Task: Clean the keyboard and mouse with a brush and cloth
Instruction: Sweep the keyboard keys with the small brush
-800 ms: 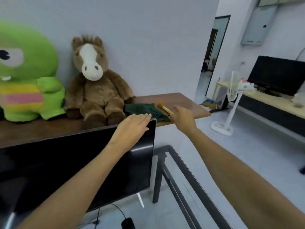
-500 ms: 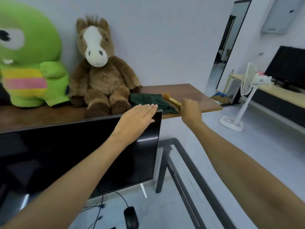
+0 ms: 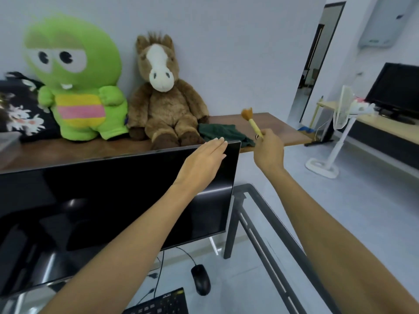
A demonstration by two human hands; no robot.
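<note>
My right hand (image 3: pixel 268 149) grips a small brush (image 3: pixel 251 120) by its yellow handle, bristles up, lifted above the wooden shelf (image 3: pixel 278 130). A dark green cloth (image 3: pixel 221 132) lies crumpled on that shelf, just left of the brush. My left hand (image 3: pixel 204 163) is flat with straight fingers over the top right corner of the black monitor (image 3: pixel 102 200). Below, a black mouse (image 3: pixel 200 282) sits on the glass desk (image 3: pixel 256 268), and a corner of the black keyboard (image 3: pixel 163 303) shows at the bottom edge.
A green plush toy (image 3: pixel 74 87) and a brown plush horse (image 3: pixel 163 98) sit on the shelf against the wall. A white standing fan (image 3: pixel 335 137) and a TV (image 3: pixel 396 91) on a low bench are at the right, beside a doorway.
My right hand has picked the brush up off the shelf and raised it. My left hand stays at the monitor's top corner. The view has tilted down, showing mouse and keyboard.
</note>
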